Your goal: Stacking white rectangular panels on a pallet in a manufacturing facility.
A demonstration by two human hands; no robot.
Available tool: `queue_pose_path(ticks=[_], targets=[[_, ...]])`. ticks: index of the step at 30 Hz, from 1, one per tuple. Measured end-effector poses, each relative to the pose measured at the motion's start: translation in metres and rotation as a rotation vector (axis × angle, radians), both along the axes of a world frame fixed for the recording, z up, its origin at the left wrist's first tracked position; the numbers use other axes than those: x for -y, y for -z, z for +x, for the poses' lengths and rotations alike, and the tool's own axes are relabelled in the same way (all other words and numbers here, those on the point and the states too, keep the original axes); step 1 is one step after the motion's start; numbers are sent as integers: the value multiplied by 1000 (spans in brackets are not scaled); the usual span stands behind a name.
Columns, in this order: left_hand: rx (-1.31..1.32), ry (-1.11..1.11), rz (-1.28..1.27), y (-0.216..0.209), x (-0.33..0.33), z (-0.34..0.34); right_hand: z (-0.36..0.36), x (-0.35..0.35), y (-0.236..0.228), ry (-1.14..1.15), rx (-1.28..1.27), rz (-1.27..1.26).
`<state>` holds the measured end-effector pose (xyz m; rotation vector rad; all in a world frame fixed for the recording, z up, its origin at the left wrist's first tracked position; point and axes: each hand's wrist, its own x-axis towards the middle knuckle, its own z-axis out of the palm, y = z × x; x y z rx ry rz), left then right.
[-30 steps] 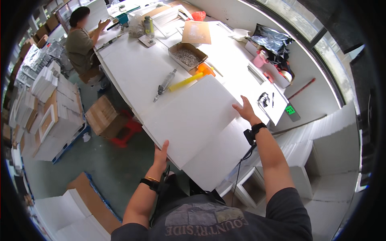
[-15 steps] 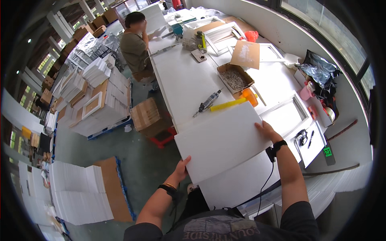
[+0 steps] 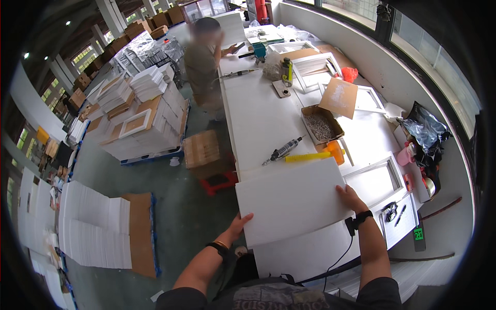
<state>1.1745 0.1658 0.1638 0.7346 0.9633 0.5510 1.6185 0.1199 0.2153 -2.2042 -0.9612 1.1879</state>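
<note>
A flat white rectangular panel (image 3: 292, 201) lies over the near end of the white worktable (image 3: 248, 119), slightly askew to it. My left hand (image 3: 239, 225) grips its near left edge, thumb on top and fingers hidden beneath. At the right edge my right hand (image 3: 352, 199) is closed on the panel the same way. Just beyond the panel's far edge lie a grey power screwdriver (image 3: 283, 151), pointing left, and a yellow coiled hose (image 3: 308, 157). An orange bottle (image 3: 336, 153) rests at the hose's right end.
A cardboard box of screws (image 3: 320, 126) sits farther back, near a brown board (image 3: 338, 98). White frames (image 3: 377, 178) lie along the right. A co-worker (image 3: 204, 67) stands at the table's far left. A carton (image 3: 201, 149) on a red stool and panel stacks (image 3: 95, 222) occupy the floor at left.
My view has shifted left and up, so the table appears farther right and lower. Both hands keep hold of the panel, which has barely moved against the table.
</note>
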Motion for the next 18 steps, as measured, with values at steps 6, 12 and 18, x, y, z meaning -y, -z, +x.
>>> queue_pose_path(ticks=[6, 12, 18], targets=[[14, 16, 39, -3, -2, 7, 27, 14, -4, -53, -508, -65], [-9, 17, 73, -1, -1, -2, 35, 17, 9, -38, -992, -77], [12, 29, 30, -7, -1, 2, 34, 13, 24, 91, -735, -108]])
